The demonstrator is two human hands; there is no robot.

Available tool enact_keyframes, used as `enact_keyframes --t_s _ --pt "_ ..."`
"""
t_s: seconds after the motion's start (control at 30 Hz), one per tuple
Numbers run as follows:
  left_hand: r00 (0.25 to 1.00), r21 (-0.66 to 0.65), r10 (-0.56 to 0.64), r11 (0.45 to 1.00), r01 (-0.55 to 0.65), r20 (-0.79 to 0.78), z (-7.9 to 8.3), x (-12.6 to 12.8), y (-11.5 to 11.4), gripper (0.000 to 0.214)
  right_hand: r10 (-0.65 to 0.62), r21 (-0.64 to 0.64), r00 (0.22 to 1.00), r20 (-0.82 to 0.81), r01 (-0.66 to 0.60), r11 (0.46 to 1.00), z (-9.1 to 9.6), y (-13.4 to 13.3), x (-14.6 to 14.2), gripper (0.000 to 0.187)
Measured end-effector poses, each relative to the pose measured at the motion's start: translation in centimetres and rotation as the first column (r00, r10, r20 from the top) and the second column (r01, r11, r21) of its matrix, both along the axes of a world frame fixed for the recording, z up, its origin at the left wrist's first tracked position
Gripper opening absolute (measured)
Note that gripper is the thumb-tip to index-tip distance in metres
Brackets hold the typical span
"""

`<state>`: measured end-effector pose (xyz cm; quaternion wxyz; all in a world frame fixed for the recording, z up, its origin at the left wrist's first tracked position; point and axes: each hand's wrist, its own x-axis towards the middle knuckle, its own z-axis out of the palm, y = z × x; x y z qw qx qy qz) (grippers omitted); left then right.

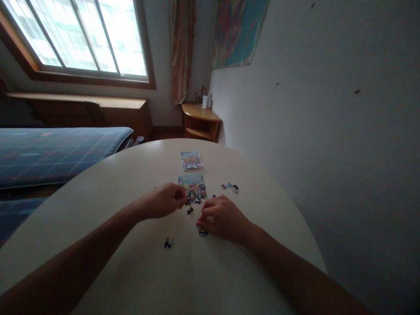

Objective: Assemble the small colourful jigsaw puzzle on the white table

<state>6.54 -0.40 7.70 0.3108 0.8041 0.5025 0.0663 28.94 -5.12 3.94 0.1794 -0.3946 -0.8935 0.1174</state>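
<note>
My left hand (166,199) is closed, its fingertips curled together at the left edge of a colourful printed picture sheet (193,186). Whatever lies in its grip is hidden. Thumb and fingers of my right hand (225,217) are pressed together low over the table, at a small cluster of jigsaw puzzle pieces (203,233) partly covered by the hand. Between the hands lie a few dark puzzle pieces (190,211). Nearer to me, on the left, is another small group of joined pieces (168,242).
The round white table (138,271) carries a second printed sheet or packet (191,160) farther back. Several loose puzzle pieces (230,187) lie to the right. Beyond are a plaid mattress (59,153), a wooden corner stand (201,113) and the right wall (328,131).
</note>
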Motion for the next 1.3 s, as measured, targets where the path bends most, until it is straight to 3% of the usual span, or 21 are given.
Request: enact_keyframes --t_s 0.1,0.2,0.33,0.53,0.83,1.03,1.13,1.3 --pt "0.994 -0.052 0.109 0.993 -0.107 0.029 1.7 -1.9 1.3 0.034 -0.003 -0.009 1.0 0.009 0.003 1.0 0.1 0.0 -0.1 0.013" --pt "0.991 -0.133 0.121 0.985 -0.112 0.061 2.5 -3.1 1.9 0.037 0.001 -0.025 1.0 0.028 0.0 1.0 0.0 0.0 -0.2 0.012" --pt "0.984 -0.116 0.141 0.985 -0.128 0.107 2.4 -3.5 2.2 0.037 0.029 0.006 0.999 0.02 -0.029 1.0 -0.3 0.0 -0.2 0.023" --pt "0.97 -0.084 0.202 0.978 -0.192 0.137 3.0 -3.4 2.3 0.038 0.189 0.062 0.975 0.114 -0.197 0.979 -0.1 -0.2 -0.2 0.036" --pt "0.972 -0.111 0.182 0.98 -0.166 0.15 2.3 -2.9 2.2 0.042 0.24 0.036 0.964 0.114 -0.245 0.969 0.1 -0.6 -0.2 0.049" --pt "0.969 -0.109 0.195 0.978 -0.179 0.151 2.5 -2.8 2.1 0.043 0.285 0.072 0.953 0.104 -0.293 0.953 0.7 -0.3 0.2 0.027" --pt "0.967 -0.127 0.206 0.974 -0.188 0.149 2.5 -2.8 2.0 0.043 0.238 0.02 0.964 0.118 -0.242 0.97 1.3 0.1 1.2 0.016" --pt "0.962 -0.139 0.218 0.971 -0.197 0.162 2.6 -2.7 2.0 0.042 0.04 -0.046 0.973 0.225 -0.031 0.998 2.4 0.9 3.9 0.01"
